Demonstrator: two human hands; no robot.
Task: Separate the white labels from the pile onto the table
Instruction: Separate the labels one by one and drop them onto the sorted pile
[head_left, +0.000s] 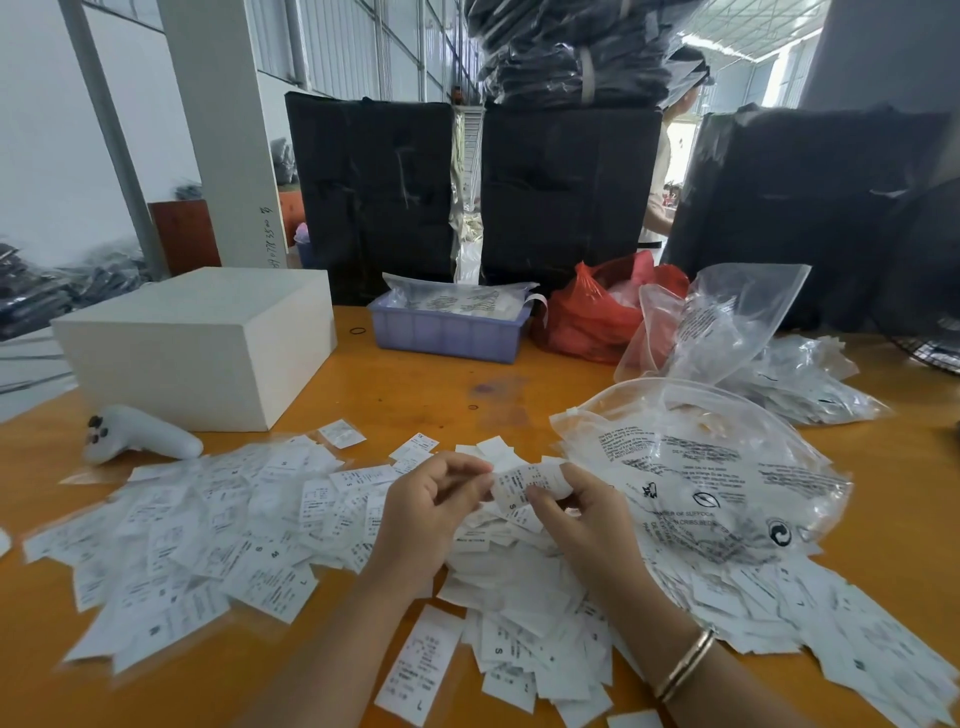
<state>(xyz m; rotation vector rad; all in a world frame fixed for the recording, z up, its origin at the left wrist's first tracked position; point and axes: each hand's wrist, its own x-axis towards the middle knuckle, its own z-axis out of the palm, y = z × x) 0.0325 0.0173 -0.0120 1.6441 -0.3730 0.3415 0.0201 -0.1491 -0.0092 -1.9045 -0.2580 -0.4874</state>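
Grip: left hand (426, 512) and right hand (587, 512), both fingers curled, pinching one small bunch of white labels (519, 488) between them, raised just above the pile (498, 587).
Right wrist: gold bangle (685, 665).
Pile: loose white labels, printed, heaped under and near the hands at centre; spills right beneath a clear bag (717, 467) with black print.
Left spread: labels (208, 540) lying flat across the orange desk (441, 395), touching the pile's left edge.
Far left: white box (202, 348); white handheld controller (140, 434) just near of it.
Far centre: lilac tray (447, 332) holding bagged stock.
Far right: red bag (592, 317), further clear bags (717, 322), some filled with labels.
Behind desk: black wrapped bales (566, 192).
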